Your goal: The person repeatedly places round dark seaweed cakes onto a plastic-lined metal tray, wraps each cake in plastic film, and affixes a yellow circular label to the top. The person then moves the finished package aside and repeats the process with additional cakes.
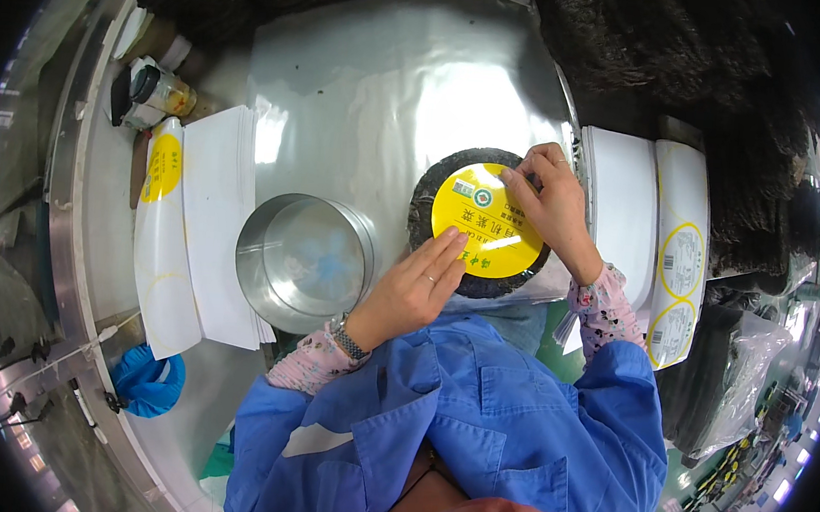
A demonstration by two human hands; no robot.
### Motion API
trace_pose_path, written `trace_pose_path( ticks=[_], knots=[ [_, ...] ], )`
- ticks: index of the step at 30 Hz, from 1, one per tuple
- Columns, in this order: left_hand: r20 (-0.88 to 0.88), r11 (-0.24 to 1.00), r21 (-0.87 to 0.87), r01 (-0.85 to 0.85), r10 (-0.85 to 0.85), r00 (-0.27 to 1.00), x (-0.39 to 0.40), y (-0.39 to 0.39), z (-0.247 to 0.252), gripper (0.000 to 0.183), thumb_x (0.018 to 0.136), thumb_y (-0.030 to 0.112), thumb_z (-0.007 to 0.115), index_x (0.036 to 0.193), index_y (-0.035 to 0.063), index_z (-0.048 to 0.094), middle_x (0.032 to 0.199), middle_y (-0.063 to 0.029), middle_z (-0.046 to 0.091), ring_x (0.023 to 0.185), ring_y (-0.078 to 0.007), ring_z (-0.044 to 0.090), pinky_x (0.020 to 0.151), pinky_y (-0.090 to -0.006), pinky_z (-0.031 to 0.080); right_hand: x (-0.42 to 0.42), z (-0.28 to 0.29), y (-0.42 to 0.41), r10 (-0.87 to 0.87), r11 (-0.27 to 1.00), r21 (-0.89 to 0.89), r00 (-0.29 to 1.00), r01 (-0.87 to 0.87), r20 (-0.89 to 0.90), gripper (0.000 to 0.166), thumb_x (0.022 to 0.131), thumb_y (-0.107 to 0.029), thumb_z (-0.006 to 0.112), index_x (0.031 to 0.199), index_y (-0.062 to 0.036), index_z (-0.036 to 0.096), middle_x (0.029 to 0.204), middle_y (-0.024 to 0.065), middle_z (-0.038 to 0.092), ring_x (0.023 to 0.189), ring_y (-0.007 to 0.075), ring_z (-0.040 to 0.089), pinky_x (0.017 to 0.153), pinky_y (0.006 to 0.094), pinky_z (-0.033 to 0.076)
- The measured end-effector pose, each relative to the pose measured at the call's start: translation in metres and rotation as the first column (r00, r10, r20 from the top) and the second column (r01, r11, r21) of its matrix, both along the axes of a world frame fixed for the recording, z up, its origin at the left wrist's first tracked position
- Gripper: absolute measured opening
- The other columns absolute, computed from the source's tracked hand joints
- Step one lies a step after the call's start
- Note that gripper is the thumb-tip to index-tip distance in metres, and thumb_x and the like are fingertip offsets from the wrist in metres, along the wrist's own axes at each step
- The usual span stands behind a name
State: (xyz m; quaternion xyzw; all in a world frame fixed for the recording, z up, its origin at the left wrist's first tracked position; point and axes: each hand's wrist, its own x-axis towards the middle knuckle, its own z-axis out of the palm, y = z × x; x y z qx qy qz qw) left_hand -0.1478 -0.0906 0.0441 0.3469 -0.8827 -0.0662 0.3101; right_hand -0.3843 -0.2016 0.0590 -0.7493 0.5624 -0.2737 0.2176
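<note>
A round yellow printed label [487,222] lies on a dark round cake of dried seaweed [497,288], near the front edge of a shiny metal work surface [348,116]. The fingers of my left hand [408,284] lie flat and together on the label's lower left edge. My right hand [555,198] has thumb and forefinger at the label's upper right edge; whether they pinch it is unclear. To the left of the cake and my left hand stands a round open metal tin or ring mould [306,259].
Label sheets lie at the left [167,260] and right [680,275], beside stacks of white paper [220,221]. Jars [172,93] stand at the upper left. Dark dried seaweed [659,52] is heaped along the back and right. A blue cloth bundle [151,384] lies lower left.
</note>
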Motion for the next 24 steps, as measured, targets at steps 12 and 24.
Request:
trace_pose_path(
  ticks=[12,24],
  knots=[
    [0.075,0.98,0.183,-0.083,0.07,0.995,-0.007,0.007,0.011,0.035,0.089,0.015,0.069,0.116,-0.0066,0.066,0.132,-0.0272,0.063,0.13,-0.0415,0.059,0.106,-0.0432,0.052,-0.01,-0.038,0.003,-0.136,0.962,-0.251,0.986,0.109,-0.092,0.06,0.085,-0.039,0.084,0.118,0.0054,0.062,0.115,0.0266,0.061,0.105,0.0394,0.065,0.09,0.0403,0.054],
    [0.063,0.967,0.129,0.221,-0.23,0.971,-0.021,0.013,-0.018,0.057,0.094,0.027,0.068,0.145,0.0043,0.056,0.158,-0.0148,0.048,0.146,-0.036,0.044,0.116,-0.0546,0.038,-0.063,-0.012,0.005,0.01,0.565,0.764,0.929,-0.311,0.371,0.113,0.084,-0.053,0.082,0.163,0.0024,0.023,0.165,0.032,0.027,0.154,0.0402,0.026,0.127,0.0439,0.022]
  ],
)
